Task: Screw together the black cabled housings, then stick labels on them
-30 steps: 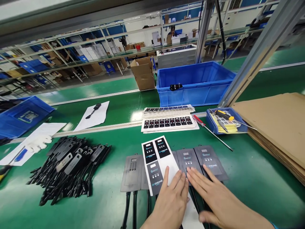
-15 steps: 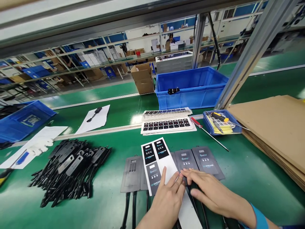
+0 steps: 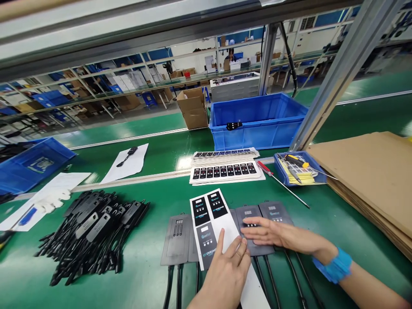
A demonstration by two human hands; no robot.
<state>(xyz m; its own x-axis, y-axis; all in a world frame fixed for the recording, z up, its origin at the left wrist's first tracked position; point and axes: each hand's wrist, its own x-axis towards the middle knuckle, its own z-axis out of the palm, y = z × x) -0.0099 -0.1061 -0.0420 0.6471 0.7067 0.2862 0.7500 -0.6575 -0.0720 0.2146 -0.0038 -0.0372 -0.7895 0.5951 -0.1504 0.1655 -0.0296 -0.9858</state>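
My left hand (image 3: 227,268) lies with fingers stretched out over a white label sheet (image 3: 224,227) bearing black and grey printed labels. The sheet slants across a row of flat grey plastic boxes with black cables. My right hand (image 3: 277,234) is flat, fingers extended, over a labelled grey box (image 3: 247,212) and hides much of its label. Beside it, another labelled box (image 3: 273,210) is partly covered by that hand. At the left end, a grey box (image 3: 175,240) shows bare slots and no label. One more box is mostly hidden under the sheet.
A pile of black cabled units (image 3: 96,227) lies left. Behind the boxes are stacked label strips (image 3: 225,171), a red-handled screwdriver (image 3: 283,184), a small blue tray (image 3: 317,178) of tools and a large blue bin (image 3: 257,137). Cardboard sheets (image 3: 363,163) lie right, below a metal post (image 3: 344,68).
My right hand has flattened and shifted from beside my left fingertips onto the labelled box, its forearm swinging outward. My left hand stays on the sheet.
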